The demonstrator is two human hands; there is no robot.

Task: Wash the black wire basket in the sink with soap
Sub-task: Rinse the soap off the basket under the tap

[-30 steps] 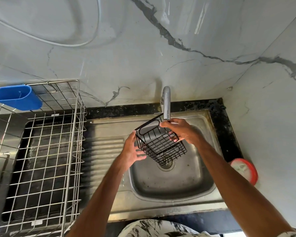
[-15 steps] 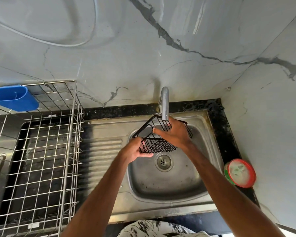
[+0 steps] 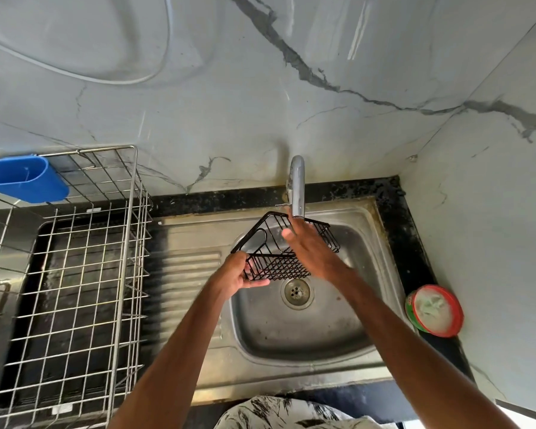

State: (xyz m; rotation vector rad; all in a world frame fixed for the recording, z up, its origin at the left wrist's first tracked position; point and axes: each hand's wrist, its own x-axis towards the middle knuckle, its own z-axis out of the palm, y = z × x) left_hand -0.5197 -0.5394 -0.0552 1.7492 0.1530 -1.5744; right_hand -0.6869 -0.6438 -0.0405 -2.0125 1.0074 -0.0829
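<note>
Black wire basket (image 3: 276, 269): held tilted over the steel sink (image 3: 307, 342), above the drain (image 3: 297, 293), far rim just beneath the tap (image 3: 297, 187) spout. Left hand (image 3: 237, 275): fingers curled round the basket's near-left corner, gripping it. Right hand (image 3: 314, 253): fingers straight and together, laid across the basket's right part, gripping nothing. Steel dish rack (image 3: 75, 274) at left, blue plastic holder (image 3: 25, 181) hooked on its far rim. Red-rimmed round tub (image 3: 435, 311) on the counter right of the sink.

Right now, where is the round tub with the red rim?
In the head view, the tub sits on the black counter right of the sink, beside the right wall.
</note>
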